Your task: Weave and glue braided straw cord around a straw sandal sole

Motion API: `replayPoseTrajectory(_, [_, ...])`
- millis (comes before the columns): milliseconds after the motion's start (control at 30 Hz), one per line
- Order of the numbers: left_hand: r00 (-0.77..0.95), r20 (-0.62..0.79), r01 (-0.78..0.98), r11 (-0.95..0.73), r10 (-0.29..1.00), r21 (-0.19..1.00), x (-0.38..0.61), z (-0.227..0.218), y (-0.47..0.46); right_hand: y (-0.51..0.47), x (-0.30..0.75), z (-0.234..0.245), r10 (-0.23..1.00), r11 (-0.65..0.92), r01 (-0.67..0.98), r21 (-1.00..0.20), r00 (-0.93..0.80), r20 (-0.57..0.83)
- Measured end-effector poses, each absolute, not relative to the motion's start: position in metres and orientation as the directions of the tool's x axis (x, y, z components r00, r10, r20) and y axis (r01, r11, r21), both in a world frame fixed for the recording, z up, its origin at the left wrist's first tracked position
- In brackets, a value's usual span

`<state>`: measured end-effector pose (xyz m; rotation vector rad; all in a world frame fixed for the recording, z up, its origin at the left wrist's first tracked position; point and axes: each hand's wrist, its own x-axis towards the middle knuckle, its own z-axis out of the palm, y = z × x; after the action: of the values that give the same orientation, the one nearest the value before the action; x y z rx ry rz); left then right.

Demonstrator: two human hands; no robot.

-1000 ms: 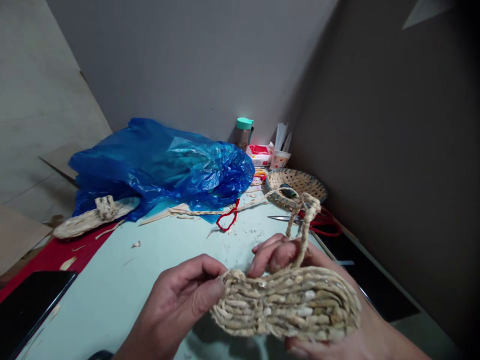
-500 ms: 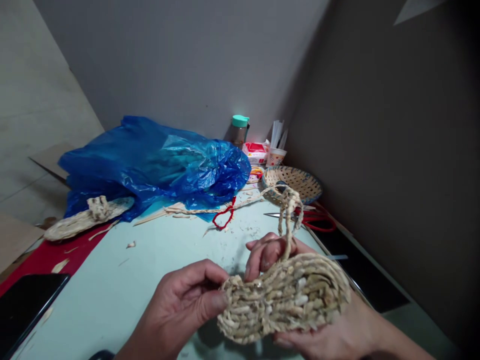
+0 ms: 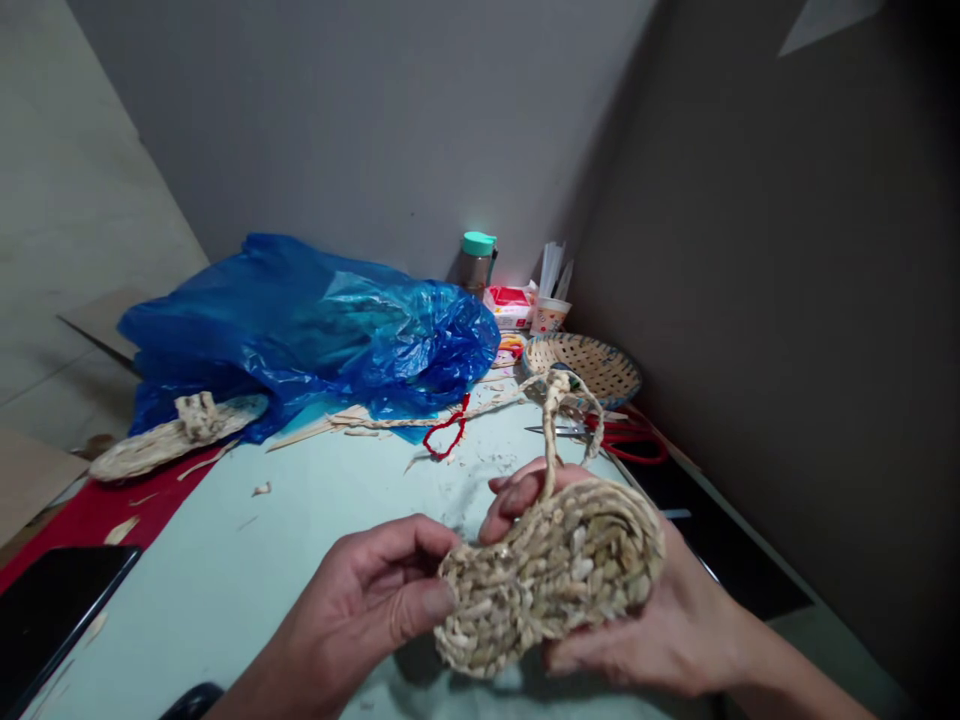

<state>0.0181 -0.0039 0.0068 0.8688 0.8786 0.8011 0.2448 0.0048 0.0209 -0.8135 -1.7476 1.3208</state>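
A woven straw sole (image 3: 551,575), shaped like a figure eight with coiled braid, is held up over the table, its flat face towards me. My left hand (image 3: 375,600) pinches its narrower left end between thumb and fingers. Behind the wider right end is my right hand (image 3: 660,640), gripping from the back with fingers over the top edge and the thumb below. A braided straw cord (image 3: 551,430) rises from the sole's upper edge, loops over and trails left across the table. Part of the right palm is hidden by the sole.
A blue plastic bag (image 3: 300,320) fills the back left, with another straw sole (image 3: 172,440) before it. Red-handled scissors (image 3: 630,440) lie by a woven basket (image 3: 589,365). A red cord loop (image 3: 446,435), a bottle (image 3: 476,262), a paper cup (image 3: 550,315) and a phone (image 3: 60,620) are around.
The sole's right end has swung slightly left and up, with my right hand moving along. The cord loop has shifted left and opened out. My left hand has barely moved.
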Motion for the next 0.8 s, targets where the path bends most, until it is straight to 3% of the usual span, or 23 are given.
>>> replayPoseTrajectory(100, [0.429, -0.252, -0.227, 0.374, 0.867, 0.899, 0.017, 0.010, -0.003, 0.008, 0.247, 0.024, 0.855, 0.242, 0.034, -0.970, -0.480, 0.197])
replayPoseTrajectory(200, [0.396, -0.220, -0.284, 0.347, 0.892, 0.894, 0.019, 0.010, -0.004, 0.015, 0.252, 0.023, 0.917, 0.286, 0.112, -0.952, -0.320, 0.238])
replayPoseTrajectory(333, [0.205, -0.221, -0.431, 0.291, 0.953, 0.854, 0.021, 0.006, 0.002, 0.025, 0.259, 0.018, 0.941, 0.338, 0.275, -0.900, -0.082, 0.329])
replayPoseTrajectory(467, [0.034, -0.141, -0.414, 0.142, 0.990, 0.899, 0.021, 0.002, 0.013, 0.029, 0.260, 0.016, 0.937, 0.347, 0.398, -0.849, -0.104, 0.334])
replayPoseTrajectory(633, [-0.011, -0.102, -0.387, 0.090, 0.995, 0.918, 0.032, -0.009, 0.016, 0.024, 0.252, 0.015, 0.923, 0.375, 0.288, -0.881, -0.208, 0.325])
replayPoseTrajectory(800, [-0.025, -0.123, -0.337, 0.108, 0.992, 0.935, 0.045, -0.009, 0.007, 0.026, 0.247, 0.012, 0.939, 0.317, 0.095, -0.944, -0.172, 0.298])
